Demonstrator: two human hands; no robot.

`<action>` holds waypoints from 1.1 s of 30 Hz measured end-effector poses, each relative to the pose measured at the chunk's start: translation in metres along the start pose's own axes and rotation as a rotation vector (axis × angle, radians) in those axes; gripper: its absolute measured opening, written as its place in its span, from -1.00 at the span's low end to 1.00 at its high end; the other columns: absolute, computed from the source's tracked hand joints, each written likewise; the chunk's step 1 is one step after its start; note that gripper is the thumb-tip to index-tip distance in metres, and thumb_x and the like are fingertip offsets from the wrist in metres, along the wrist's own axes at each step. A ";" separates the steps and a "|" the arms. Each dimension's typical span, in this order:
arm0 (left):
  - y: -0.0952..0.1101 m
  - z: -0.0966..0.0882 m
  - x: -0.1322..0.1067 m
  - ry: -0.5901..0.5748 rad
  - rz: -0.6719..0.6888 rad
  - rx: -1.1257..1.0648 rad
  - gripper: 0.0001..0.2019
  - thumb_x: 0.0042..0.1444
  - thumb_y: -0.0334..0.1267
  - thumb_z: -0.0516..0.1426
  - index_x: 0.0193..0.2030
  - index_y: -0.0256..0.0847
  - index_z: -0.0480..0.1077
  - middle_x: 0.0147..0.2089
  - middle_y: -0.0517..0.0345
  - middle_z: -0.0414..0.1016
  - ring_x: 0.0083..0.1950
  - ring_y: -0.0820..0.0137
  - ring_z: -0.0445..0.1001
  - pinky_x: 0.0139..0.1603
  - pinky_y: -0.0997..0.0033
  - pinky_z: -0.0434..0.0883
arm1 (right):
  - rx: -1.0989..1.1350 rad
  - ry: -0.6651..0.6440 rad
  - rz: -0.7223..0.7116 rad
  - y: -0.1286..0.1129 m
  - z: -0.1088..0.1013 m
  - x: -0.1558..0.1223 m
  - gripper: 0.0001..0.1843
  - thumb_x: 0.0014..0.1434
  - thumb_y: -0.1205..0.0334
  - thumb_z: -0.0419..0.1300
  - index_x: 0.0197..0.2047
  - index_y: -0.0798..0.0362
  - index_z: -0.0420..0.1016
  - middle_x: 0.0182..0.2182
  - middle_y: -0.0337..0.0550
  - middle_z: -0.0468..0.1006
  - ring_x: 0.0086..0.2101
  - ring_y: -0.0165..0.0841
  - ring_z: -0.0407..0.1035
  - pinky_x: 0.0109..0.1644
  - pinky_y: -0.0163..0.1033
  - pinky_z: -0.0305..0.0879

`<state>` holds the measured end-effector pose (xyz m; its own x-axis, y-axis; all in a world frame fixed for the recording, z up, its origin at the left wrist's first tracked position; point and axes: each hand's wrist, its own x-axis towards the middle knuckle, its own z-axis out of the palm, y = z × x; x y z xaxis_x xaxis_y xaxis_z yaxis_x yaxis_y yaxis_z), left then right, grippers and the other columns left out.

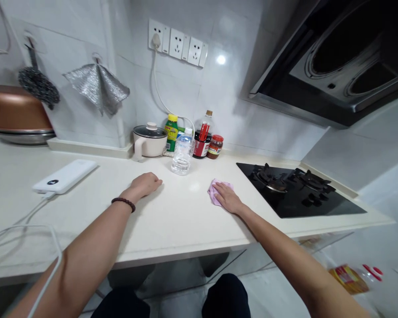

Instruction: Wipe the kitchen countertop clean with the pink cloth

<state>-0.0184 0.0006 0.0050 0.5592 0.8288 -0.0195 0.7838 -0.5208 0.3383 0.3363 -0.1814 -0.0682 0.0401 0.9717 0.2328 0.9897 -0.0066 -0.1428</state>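
My right hand (pixel 228 197) presses a crumpled pink cloth (pixel 215 199) against the pale countertop (pixel 179 216), left of the stove. Its fingers lie over the cloth, which shows beyond the fingertips and at the left side. With its fingers curled in, my left hand (pixel 146 183) rests on the counter, and nothing shows in it; a dark bead bracelet circles that wrist. The clear plastic bottle (pixel 182 154) stands upright just beyond and between the two hands, touching neither.
Along the wall stand a cream pot (pixel 155 143), a green seasoning bottle (pixel 171 132), a dark sauce bottle (pixel 201 143) and a red-lidded jar (pixel 215 148). A white power bank (pixel 69 176) with a cable lies left. The black gas stove (pixel 295 198) sits right, under a range hood (pixel 318 88).
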 end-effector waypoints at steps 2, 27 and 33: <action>0.000 0.001 0.001 0.002 0.001 0.002 -0.62 0.18 -0.01 -0.02 -0.46 -0.15 0.47 -0.38 -0.05 0.57 -0.27 0.17 0.56 -0.32 0.32 0.29 | -0.012 0.004 0.016 0.004 0.006 0.022 -0.25 0.40 -0.24 -0.24 0.45 -0.02 0.18 0.41 -0.05 0.22 0.42 -0.11 -0.01 0.48 0.14 -0.11; -0.003 0.007 0.009 0.013 0.006 0.011 -0.65 0.20 -0.12 0.02 -0.25 -0.22 0.61 -0.15 -0.16 0.66 -0.10 0.15 0.61 -0.16 0.34 0.41 | 0.024 -0.163 -0.142 -0.116 0.024 0.097 -0.30 0.43 -0.13 -0.18 0.47 0.08 0.13 0.47 -0.02 0.05 0.45 -0.15 -0.14 0.50 0.03 -0.19; -0.007 0.007 0.015 0.210 -0.148 -0.036 -0.59 0.24 -0.11 -0.03 -0.17 -0.21 0.63 -0.09 -0.16 0.66 -0.02 0.14 0.61 -0.10 0.34 0.44 | 0.114 -0.180 -0.282 -0.183 0.036 0.124 -0.33 0.43 -0.09 -0.14 0.49 0.01 0.06 0.49 -0.06 0.00 0.45 -0.16 -0.16 0.49 0.08 -0.19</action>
<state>-0.0135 0.0154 -0.0040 0.3679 0.9217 0.1230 0.8407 -0.3862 0.3796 0.1554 -0.0509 -0.0474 -0.2671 0.9578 0.1064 0.9365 0.2840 -0.2059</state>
